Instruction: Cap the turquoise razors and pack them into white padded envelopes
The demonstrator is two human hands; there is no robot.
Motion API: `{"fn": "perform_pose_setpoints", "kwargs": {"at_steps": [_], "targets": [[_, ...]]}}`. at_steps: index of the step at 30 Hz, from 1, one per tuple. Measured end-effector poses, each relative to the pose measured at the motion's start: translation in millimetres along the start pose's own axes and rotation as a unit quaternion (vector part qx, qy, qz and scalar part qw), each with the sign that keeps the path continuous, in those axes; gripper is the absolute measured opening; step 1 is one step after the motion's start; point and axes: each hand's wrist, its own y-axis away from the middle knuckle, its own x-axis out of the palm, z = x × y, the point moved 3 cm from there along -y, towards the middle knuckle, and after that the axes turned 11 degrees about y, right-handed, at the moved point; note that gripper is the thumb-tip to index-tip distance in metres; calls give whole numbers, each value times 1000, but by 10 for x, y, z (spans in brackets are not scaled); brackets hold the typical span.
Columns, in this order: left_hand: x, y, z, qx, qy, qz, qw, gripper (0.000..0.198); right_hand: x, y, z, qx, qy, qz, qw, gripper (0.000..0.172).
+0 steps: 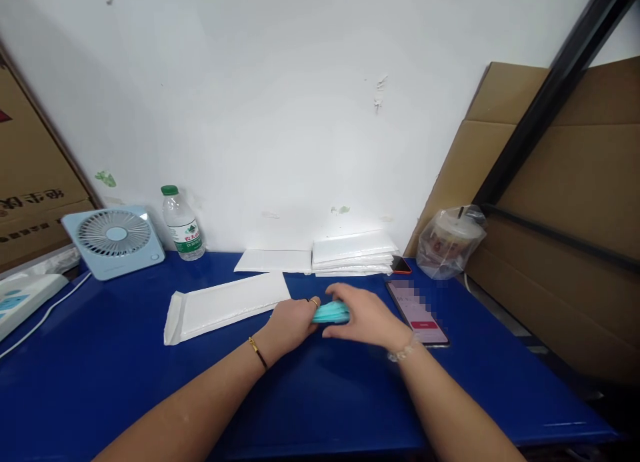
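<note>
Over the middle of the blue table, my left hand (295, 323) is closed around the left end of a turquoise layered bundle (331, 312). The bundle looks like several thin, soft sheets pressed together; its exact kind cannot be made out. My right hand (363, 315) curves about the bundle's other end, thumb below and fingers above, spread apart and slightly blurred. Whether its palm touches the bundle is hard to tell. Just left of my left hand lies a white padded envelope (230, 307), its flap at the left end.
Against the wall lie a stack of white envelopes (353, 252) and a single envelope (274, 261). A phone (420, 315) lies to the right, before a bagged drink cup (450, 242). At left stand a fan (116, 239), a water bottle (183, 225) and a power strip (25, 302).
</note>
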Motion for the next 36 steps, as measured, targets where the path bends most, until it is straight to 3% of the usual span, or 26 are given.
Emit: {"fn": "perform_pose_setpoints", "kwargs": {"at_steps": [2, 4, 7, 9, 11, 13, 14, 15, 16, 18, 19, 21, 23, 25, 27, 29, 31, 32, 35, 36], "targets": [[-34, 1, 10, -9, 21, -18, 1000, 22, -102, -3, -39, 21, -123, -86, 988, 42], [-68, 1, 4, -8, 56, -31, 998, 19, -112, -25, -42, 17, -237, -130, 963, 40], [-116, 11, -40, -8, 203, -32, 979, 17, -44, -61, 6, -14, -444, -151, 883, 54], [-113, 35, -111, -12, 389, 18, 921, 25, 15, -67, 72, -24, -561, -140, 816, 74], [-76, 79, -223, -16, 559, 112, 821, 33, 93, -63, 200, -34, -622, -67, 780, 84], [-51, 125, -314, -19, 642, 193, 742, 38, 180, -50, 342, -32, -641, 31, 767, 61], [-59, 136, -324, -13, 653, 209, 728, 39, 211, -47, 386, -21, -647, 56, 761, 43], [-84, 137, -302, 1, 646, 211, 734, 40, 228, -50, 399, -4, -654, 57, 754, 32], [-127, 129, -242, 19, 622, 200, 757, 44, 230, -60, 379, 15, -663, 38, 747, 32], [-255, 100, -5, 60, 520, 147, 839, 63, 194, -91, 256, 51, -686, -34, 725, 34], [-330, 84, 191, 40, 453, 95, 886, 67, 167, -107, 167, 67, -696, -72, 711, 33], [-501, 92, 703, -96, 290, -66, 950, 63, 118, -134, -18, 99, -718, -111, 680, 25], [-598, 166, 1189, -237, 116, -98, 959, 66, 85, -144, -166, 127, -721, -123, 670, 19], [-633, 262, 1550, -322, 71, -78, 941, 67, 69, -138, -249, 144, -716, -123, 672, 19], [-630, 335, 1719, -332, 123, -33, 935, 59, 71, -123, -268, 149, -717, -114, 671, 21], [-644, 370, 1701, -302, 220, -19, 927, 50, 78, -110, -251, 148, -727, -98, 663, 21], [-692, 358, 1554, -265, 351, -66, 896, 47, 79, -101, -231, 150, -733, -89, 658, 21], [-719, 336, 1455, -248, 427, -108, 863, 46, 77, -98, -226, 154, -729, -90, 661, 21], [-759, 227, 1131, -176, 648, -268, 690, 36, 79, -93, -225, 172, -694, -102, 692, 28], [-735, 176, 1021, -151, 699, -286, 638, 31, 90, -94, -224, 178, -680, -102, 704, 31]]}}
